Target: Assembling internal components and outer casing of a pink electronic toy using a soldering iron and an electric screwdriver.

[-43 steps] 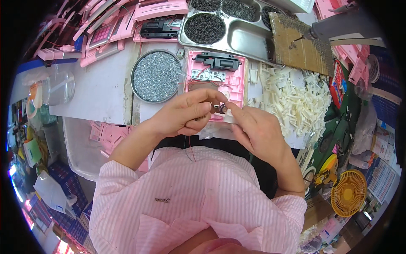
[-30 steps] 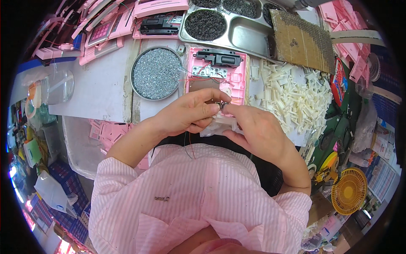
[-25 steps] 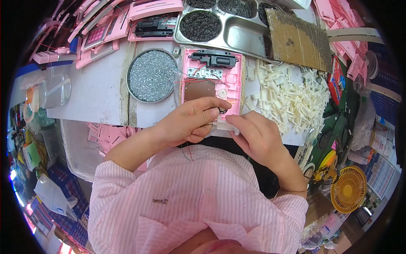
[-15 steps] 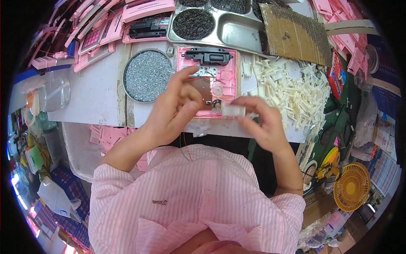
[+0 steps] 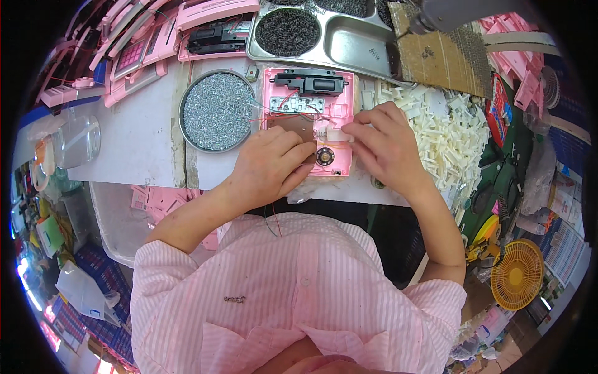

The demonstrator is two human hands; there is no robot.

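Note:
A pink plastic casing (image 5: 340,111) lies in front of me. It holds a black mechanism (image 5: 309,83), a metal plate (image 5: 293,105) with red wires, a brown circuit board (image 5: 299,127) and a round dark disc (image 5: 325,156). My right hand (image 5: 387,146) pinches a small white plastic piece (image 5: 337,134) at the casing's right side, over the part above the disc. On the other side, my left hand (image 5: 272,161) reaches over the board's lower edge, its fingers curled and the thumb close to the index finger. What lies between those fingertips is hidden.
A round tray of silver screws (image 5: 217,112) is left of the casing. Beyond it stands a steel tray (image 5: 355,47) with dark screws, beside cardboard (image 5: 442,62) and a dark grey tool (image 5: 439,15). White plastic pieces (image 5: 445,137) heap at right; pink casings (image 5: 140,53) pile at far left.
My right hand has brought the white piece up and left-hand side of it now sits in the casing. My left hand has lowered onto the board. The grey tool has come into view.

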